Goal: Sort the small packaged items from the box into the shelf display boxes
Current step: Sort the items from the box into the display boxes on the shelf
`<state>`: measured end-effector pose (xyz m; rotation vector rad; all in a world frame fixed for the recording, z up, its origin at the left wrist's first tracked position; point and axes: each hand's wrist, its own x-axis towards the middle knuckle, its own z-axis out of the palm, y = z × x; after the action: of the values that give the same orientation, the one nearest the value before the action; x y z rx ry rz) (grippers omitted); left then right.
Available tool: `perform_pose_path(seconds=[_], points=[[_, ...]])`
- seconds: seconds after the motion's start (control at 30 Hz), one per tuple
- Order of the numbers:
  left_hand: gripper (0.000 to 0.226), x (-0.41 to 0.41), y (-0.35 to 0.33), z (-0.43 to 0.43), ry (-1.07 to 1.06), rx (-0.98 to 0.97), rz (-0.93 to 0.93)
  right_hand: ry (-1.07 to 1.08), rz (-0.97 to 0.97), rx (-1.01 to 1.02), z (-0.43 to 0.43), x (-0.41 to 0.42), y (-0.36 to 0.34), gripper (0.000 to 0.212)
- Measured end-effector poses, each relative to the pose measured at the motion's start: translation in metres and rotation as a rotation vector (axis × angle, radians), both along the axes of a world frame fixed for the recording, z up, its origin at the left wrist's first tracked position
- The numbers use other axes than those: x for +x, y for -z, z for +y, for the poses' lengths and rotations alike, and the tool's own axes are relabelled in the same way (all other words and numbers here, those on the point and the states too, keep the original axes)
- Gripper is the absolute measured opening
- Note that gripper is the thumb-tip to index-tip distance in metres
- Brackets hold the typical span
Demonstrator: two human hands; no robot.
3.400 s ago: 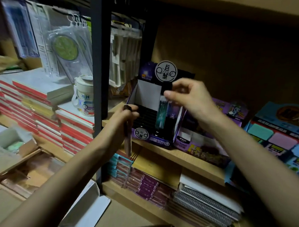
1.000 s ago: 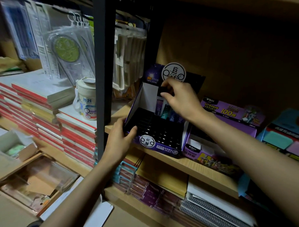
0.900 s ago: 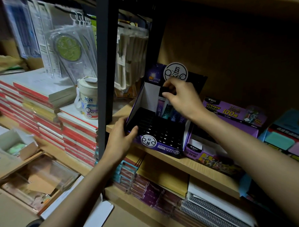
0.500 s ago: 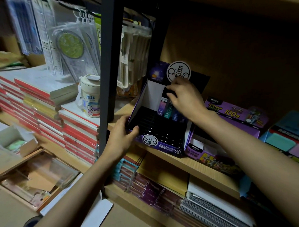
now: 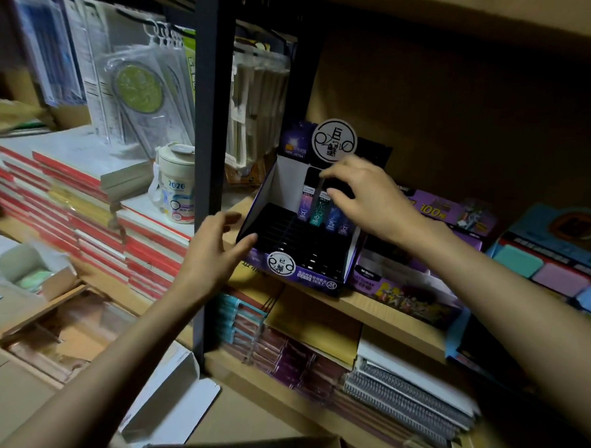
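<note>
While the left hand (image 5: 215, 250) spreads at the display box (image 5: 305, 275) on the shelf (image 5: 368, 308), the right hand (image 5: 366, 200) curls over its 4 upright packs (image 5: 316, 209) (pinching or not, I cannot tell). Cup (image 5: 174, 184) reads "2026"; purple box (image 5: 433, 209) reads "100".

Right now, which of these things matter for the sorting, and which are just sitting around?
Job: display box, packets in its back row, left hand at its corner, right hand over the packets, cardboard box below.
Lying about: mug, red-edged book stacks, spiral notebooks, hanging ruler packs.
</note>
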<state>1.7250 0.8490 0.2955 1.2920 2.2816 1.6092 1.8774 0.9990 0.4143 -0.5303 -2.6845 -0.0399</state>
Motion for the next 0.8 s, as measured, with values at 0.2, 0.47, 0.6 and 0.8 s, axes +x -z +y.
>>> perform_pose_path(seconds=[0.2, 0.47, 0.6, 0.8], points=[[0.013, 0.033, -0.004, -0.053, 0.145, -0.124, 0.074, -0.081, -0.265, -0.192, -0.06, 0.062, 0.025, 0.027], [0.016, 0.105, 0.136, -0.112, 0.271, -0.577, -0.136, -0.017, -0.449, -0.458, -0.11, 0.121, 0.164, 0.024], [0.008, 0.135, 0.224, -0.147, 0.276, -0.762, -0.257, 0.121, -0.518, -0.697, -0.125, 0.149, 0.259, 0.021], [0.023, 0.172, 0.315, -0.185, 0.203, -0.861, -0.486, 0.328, -0.57, -0.994, -0.153, 0.187, 0.393, 0.018]])
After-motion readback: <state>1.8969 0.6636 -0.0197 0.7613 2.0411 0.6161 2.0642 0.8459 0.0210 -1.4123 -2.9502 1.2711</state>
